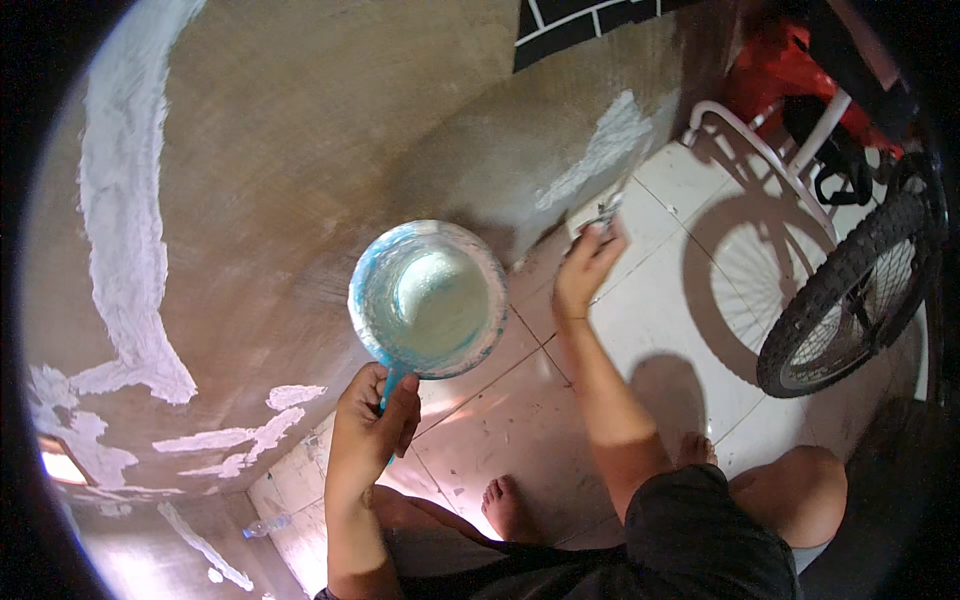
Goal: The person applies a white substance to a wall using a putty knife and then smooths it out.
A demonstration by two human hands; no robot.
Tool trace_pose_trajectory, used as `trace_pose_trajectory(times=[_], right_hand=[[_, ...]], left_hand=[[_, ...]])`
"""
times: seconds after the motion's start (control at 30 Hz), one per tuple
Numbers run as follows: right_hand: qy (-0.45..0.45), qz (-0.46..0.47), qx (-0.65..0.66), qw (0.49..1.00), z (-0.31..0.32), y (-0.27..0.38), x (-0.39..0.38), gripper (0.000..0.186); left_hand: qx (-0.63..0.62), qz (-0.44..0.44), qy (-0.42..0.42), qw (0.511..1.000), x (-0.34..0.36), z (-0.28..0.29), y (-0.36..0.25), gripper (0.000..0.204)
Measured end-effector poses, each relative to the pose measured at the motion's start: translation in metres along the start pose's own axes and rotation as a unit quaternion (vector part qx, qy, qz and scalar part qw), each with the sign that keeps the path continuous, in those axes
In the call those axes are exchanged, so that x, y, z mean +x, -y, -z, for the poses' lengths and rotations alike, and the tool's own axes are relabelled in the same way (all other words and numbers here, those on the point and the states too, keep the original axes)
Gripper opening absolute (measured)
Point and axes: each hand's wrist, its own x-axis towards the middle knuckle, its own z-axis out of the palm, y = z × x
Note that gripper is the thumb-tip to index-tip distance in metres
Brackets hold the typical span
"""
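A paint-smeared light blue dipper (428,300) with pale, creamy material inside hangs from my left hand (378,420), whose fingers wrap round its handle. To the right of the dipper, my right hand (588,260) grips a small metal tool (610,210), blurred, that looks like a scraper, close to the lower part of the wall. The grey-brown wall (260,180) in front of me carries rough white patches, a long one (125,260) at the left and a smaller one (595,150) beside the tool.
At the right, a bicycle wheel (775,367) stands near a white metal frame (750,145) and red material (760,75). My bare feet (508,510) are on the white tiled floor (650,310). A plastic bottle (266,525) lies at the lower left. Black tiles (555,45) show high on the wall.
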Motion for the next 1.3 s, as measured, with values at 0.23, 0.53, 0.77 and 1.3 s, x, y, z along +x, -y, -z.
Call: trace_pose_trajectory(times=[0.23,0.53,0.77,1.3], right_hand=[[0.074,0.136,0.130,0.979,0.027,0.177,0.046,0.022],[0.479,0.201,-0.165,0.839,0.093,0.298,0.058,0.015],[0.590,0.241,-0.185,0.748,0.052,0.247,0.028,0.018],[0.571,0.242,-0.299,0.725,0.028,0.226,-0.002,0.017]], left_hand=[[0.086,-0.011,-0.028,0.996,0.004,-0.003,0.000,0.019],[0.179,-0.106,-0.045,0.977,0.003,0.003,0.006,0.026],[0.178,-0.145,-0.061,0.971,-0.001,0.002,0.009,0.029],[0.242,-0.121,-0.073,0.960,-0.003,0.008,0.009,0.035]])
